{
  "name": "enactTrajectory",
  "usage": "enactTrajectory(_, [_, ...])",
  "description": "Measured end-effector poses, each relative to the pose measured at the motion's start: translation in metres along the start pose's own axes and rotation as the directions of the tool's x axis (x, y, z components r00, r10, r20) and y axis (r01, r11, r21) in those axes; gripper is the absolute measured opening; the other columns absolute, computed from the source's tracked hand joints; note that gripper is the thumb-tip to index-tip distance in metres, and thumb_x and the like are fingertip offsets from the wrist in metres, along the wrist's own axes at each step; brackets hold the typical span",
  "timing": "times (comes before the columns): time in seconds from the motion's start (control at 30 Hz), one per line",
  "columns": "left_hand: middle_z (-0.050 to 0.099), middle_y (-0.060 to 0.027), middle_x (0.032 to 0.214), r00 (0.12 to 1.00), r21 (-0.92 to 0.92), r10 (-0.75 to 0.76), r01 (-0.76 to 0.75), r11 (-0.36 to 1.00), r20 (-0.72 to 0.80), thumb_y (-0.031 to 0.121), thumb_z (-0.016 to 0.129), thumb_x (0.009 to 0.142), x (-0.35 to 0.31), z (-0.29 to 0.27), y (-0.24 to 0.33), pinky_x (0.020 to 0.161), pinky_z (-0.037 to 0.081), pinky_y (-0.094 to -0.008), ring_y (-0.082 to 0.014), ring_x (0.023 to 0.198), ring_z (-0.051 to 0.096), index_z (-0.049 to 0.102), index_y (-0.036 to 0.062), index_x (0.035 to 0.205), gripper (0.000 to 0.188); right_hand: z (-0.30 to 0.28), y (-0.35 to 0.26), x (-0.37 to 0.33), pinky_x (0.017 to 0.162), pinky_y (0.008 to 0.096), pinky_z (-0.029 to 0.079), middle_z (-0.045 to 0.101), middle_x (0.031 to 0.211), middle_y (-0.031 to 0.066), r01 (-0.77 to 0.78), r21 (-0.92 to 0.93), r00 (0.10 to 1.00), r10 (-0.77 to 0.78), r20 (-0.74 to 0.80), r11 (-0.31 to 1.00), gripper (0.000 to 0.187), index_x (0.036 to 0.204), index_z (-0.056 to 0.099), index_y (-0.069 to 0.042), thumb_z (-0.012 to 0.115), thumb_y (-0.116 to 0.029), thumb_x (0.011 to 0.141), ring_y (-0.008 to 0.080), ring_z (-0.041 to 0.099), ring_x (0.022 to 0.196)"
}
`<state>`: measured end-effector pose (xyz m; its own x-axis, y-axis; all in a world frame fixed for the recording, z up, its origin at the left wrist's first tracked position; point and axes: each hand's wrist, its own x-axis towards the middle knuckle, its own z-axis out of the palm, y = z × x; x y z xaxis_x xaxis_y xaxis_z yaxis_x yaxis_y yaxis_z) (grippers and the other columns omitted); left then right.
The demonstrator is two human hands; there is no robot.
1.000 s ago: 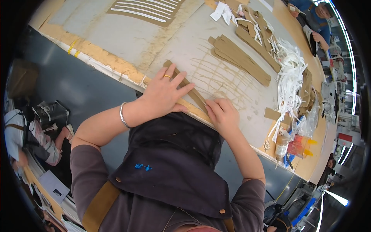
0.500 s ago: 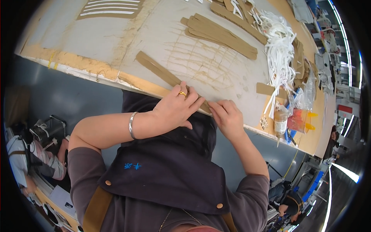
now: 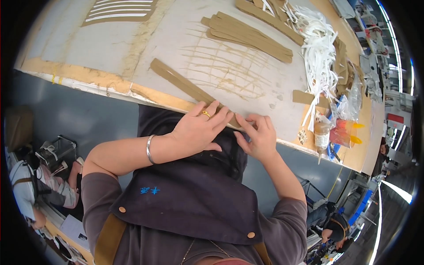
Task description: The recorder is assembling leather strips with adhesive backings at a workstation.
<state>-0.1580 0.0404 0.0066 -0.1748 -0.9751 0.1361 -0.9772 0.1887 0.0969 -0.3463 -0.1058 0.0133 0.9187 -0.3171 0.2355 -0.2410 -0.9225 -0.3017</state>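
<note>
A long brown strip (image 3: 176,81), with a lengthwise seam or fold showing near its far end, lies slantwise on the table by the front edge. My left hand (image 3: 196,128), with a ring and a bangle, lies over its near part, fingers stretched along it and thumb apart below the table edge. At the strip's right end, my right hand (image 3: 259,139) rests an index finger on the brown material. Its thumb is held away from that finger, and the other fingers are bent. My left fingers hide some of the strip.
A stack of brown strips (image 3: 249,37) lies farther back, beside a heap of white tapes (image 3: 320,53). Front right stand a nozzle bottle (image 3: 322,137) and a reddish container (image 3: 342,132). A brown piece with white stripes (image 3: 119,9) is far left. People sit at both sides.
My right thumb and index finger, closed together at the strip's end before, have parted. My left hand stays on the strip. The table has shifted slightly in view.
</note>
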Motion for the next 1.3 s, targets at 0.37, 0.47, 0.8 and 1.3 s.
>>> enactTrajectory(0.37, [0.046, -0.0071, 0.145, 0.868, 0.151, -0.496, 0.494, 0.857, -0.022, 0.069, 0.061, 0.075, -0.059, -0.022, -0.115, 0.115, 0.019, -0.0571, -0.0238, 0.141, 0.037, 0.037, 0.0093, 0.149, 0.098, 0.006, 0.001, 0.0, 0.067, 0.0332, 0.047, 0.056, 0.091, 0.0016, -0.017, 0.001, 0.998, 0.017, -0.066, 1.0, 0.046, 0.112, 0.073, -0.015, 0.083, -0.013, 0.067, 0.0216, 0.053, 0.08])
enactTrajectory(0.47, [0.046, -0.01, 0.144, 0.885, 0.036, -0.461, 0.464, 0.885, -0.063, 0.062, 0.065, 0.079, -0.048, -0.027, -0.102, 0.114, 0.017, -0.0595, -0.0243, 0.141, 0.038, 0.04, 0.009, 0.147, 0.09, 0.003, 0.006, -0.003, 0.064, 0.0335, 0.047, 0.056, 0.084, 0.0009, 0.024, 0.03, 0.998, -0.022, -0.055, 0.999, 0.042, 0.105, 0.074, -0.014, 0.082, -0.01, 0.064, 0.022, 0.053, 0.076])
enactTrajectory(0.8, [0.066, -0.0015, 0.097, 0.889, 0.068, -0.187, 0.236, 0.969, -0.418, 0.006, 0.055, 0.084, 0.051, -0.026, -0.128, 0.109, 0.031, -0.0504, -0.0173, 0.101, 0.063, 0.062, 0.012, 0.121, 0.038, -0.089, 0.05, 0.098, 0.052, 0.0319, 0.045, 0.058, 0.073, 0.0028, 0.229, -0.304, 0.801, -0.357, -0.481, 0.925, 0.031, 0.089, 0.078, -0.009, 0.079, 0.004, 0.061, 0.0194, 0.055, 0.062])
enactTrajectory(1.3, [0.065, -0.0002, 0.096, 0.698, 0.014, -0.557, 0.629, 0.777, -0.45, 0.019, 0.065, 0.087, -0.034, 0.004, -0.276, 0.082, 0.045, -0.0392, -0.0217, 0.096, 0.062, 0.068, 0.0149, 0.098, 0.011, 0.067, 0.006, 0.253, 0.092, 0.0433, 0.05, 0.059, 0.117, 0.0142, 0.127, 0.192, 0.99, -0.111, -0.093, 0.973, 0.046, 0.117, 0.066, -0.01, 0.055, 0.008, 0.076, 0.0344, 0.059, 0.105])
